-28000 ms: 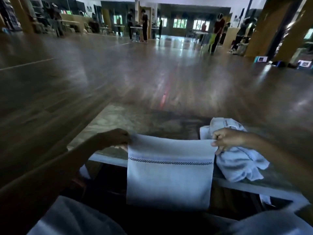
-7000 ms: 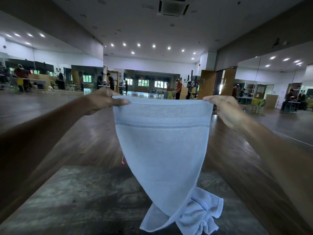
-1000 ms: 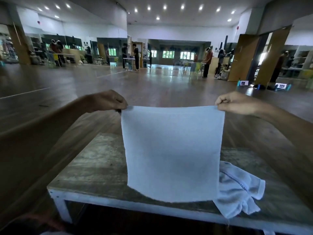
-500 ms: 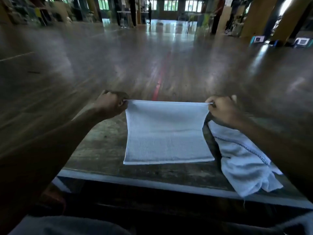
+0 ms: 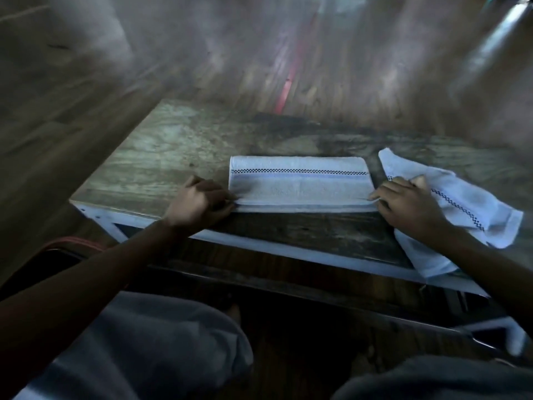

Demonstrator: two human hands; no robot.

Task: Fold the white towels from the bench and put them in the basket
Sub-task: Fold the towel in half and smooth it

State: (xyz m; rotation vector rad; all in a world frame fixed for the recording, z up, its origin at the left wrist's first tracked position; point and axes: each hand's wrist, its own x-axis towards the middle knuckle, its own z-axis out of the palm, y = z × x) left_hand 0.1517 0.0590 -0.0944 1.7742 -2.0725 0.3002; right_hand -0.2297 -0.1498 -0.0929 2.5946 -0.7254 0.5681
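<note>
**Laying the fold down square**

In the head view, the folded towel (image 5: 300, 186) lies flat on the worktop (image 5: 173, 157), its checked stripe running along the far side. Our left hand (image 5: 199, 204) pinches the near left corner with curled fingers, and our right hand (image 5: 403, 204) pinches the near right corner, so both grips are closed on the cloth. The right hand lies partly over the loose towel (image 5: 461, 215), which sits crumpled just beside the folded one and droops over the worktop's near edge. We cannot make out the basket.

To do this step well, we judge that both corners should be drawn level so the edges stack. Then we should press the cloth flat before letting go, without dragging the loose towel along.

Half a second ago the towel hung from our raised hands. Now it is doubled over and down, with the stripe on top.
</note>
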